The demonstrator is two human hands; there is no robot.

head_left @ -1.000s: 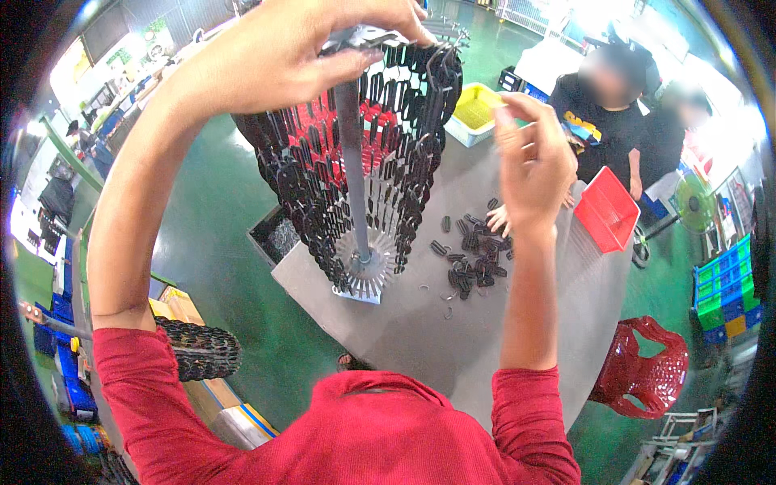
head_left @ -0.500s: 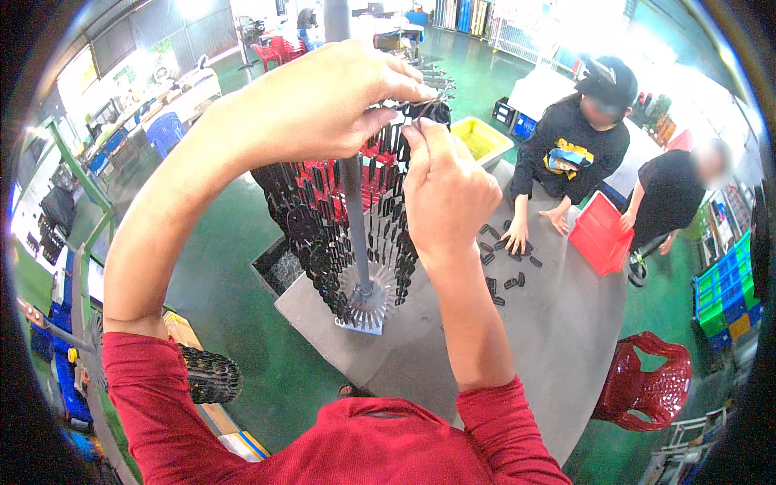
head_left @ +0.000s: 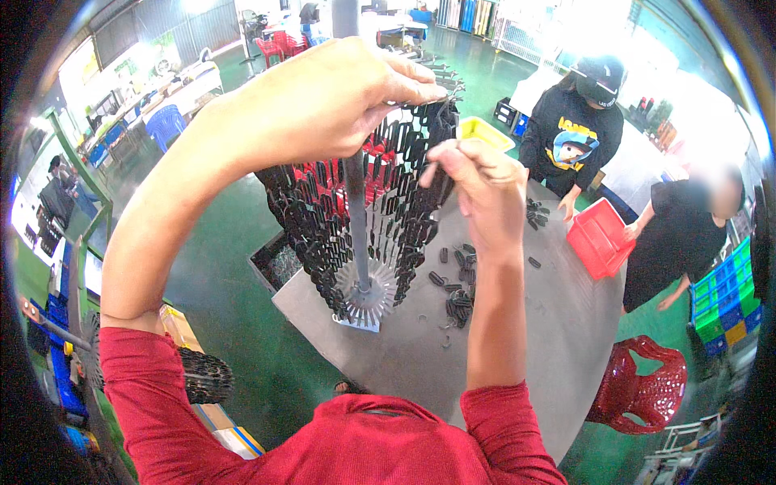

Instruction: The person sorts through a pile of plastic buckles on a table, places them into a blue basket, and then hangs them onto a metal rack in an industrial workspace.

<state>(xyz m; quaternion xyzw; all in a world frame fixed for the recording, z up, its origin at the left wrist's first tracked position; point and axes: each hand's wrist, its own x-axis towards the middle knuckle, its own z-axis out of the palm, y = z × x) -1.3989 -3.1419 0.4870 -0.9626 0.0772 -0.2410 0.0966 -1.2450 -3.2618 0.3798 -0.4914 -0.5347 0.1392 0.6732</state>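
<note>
A tall rack with a grey pole (head_left: 356, 218) stands in front of me, strung all around with columns of small black oblong pieces (head_left: 323, 250). My left hand (head_left: 352, 97) reaches over its upper part, thumb and fingers pinched together at the far right of the top rim. Whatever lies between those fingertips is hidden. Just right of the hanging columns, apart from them, is my right hand (head_left: 485, 182) with its fingers curled in. Anything inside it cannot be made out. Loose black pieces (head_left: 459, 303) lie on the grey table (head_left: 517, 364) below my right forearm.
Across the table stands a person in a black printed top (head_left: 574, 133). Another person in black (head_left: 679, 226) has a hand at a red tray (head_left: 600, 238). A yellow tub (head_left: 487, 133) sits behind the rack, and a dark red chair (head_left: 643, 384) is at the table's right.
My right hand has drawn away from the rim, rightward and down. My left hand stays at the top. The person opposite has straightened and moved a hand toward the red tray.
</note>
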